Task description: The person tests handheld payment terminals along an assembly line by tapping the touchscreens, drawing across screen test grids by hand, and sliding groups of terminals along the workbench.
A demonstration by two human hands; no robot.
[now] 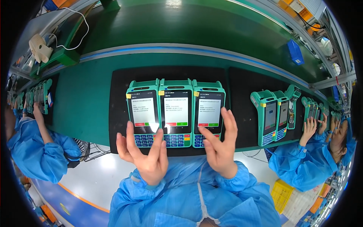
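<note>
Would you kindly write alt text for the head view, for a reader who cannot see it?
Three green payment terminals with lit screens sit in a row on a black mat, the wearer's left hand over the left and middle ones, right hand over the right one. Co-workers in blue are on both sides.

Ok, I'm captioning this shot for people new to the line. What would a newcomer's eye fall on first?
Likely the three lit terminals, side by side on the black mat at the centre, with the left hand and right hand spread at their lower parts. Next, perhaps, the blue-clad co-worker at right and the yellow crate at lower right.
</note>
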